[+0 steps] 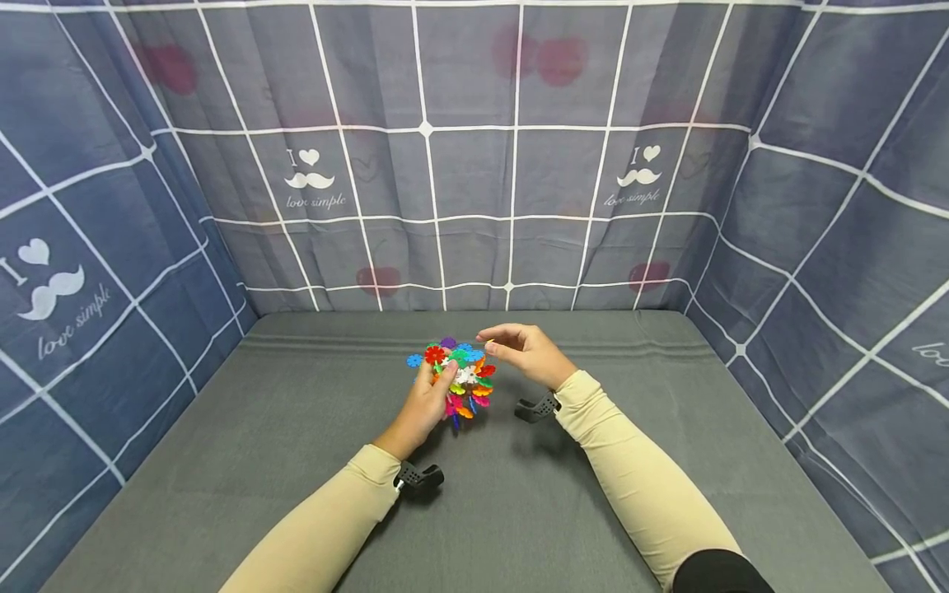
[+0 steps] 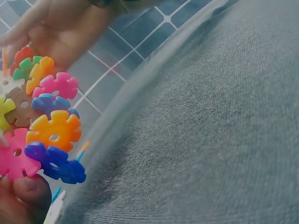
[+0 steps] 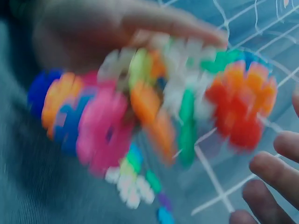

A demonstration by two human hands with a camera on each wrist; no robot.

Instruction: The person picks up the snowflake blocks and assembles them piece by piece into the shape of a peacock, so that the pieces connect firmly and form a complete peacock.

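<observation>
My left hand (image 1: 421, 405) grips a many-coloured cluster of joined flower-shaped plastic pieces (image 1: 465, 375). In the left wrist view, its thumb (image 2: 32, 191) presses at a pink piece (image 2: 17, 151), beside a dark blue piece (image 2: 56, 164) and an orange one (image 2: 58, 131). At the cluster's upper right, my right hand (image 1: 530, 354) pinches a small yellow piece (image 1: 490, 342) between thumb and index finger. That piece is mostly hidden by the fingers. Motion blurs the right wrist view, where curled right fingers (image 3: 271, 175) show close to a red piece (image 3: 236, 116).
Grey cloth (image 1: 311, 461) covers the table under both arms. Grid-patterned blue-grey curtains (image 1: 474, 173) stand at the back and both sides. A black device is strapped at each wrist, the right one (image 1: 535, 408) just above the cloth.
</observation>
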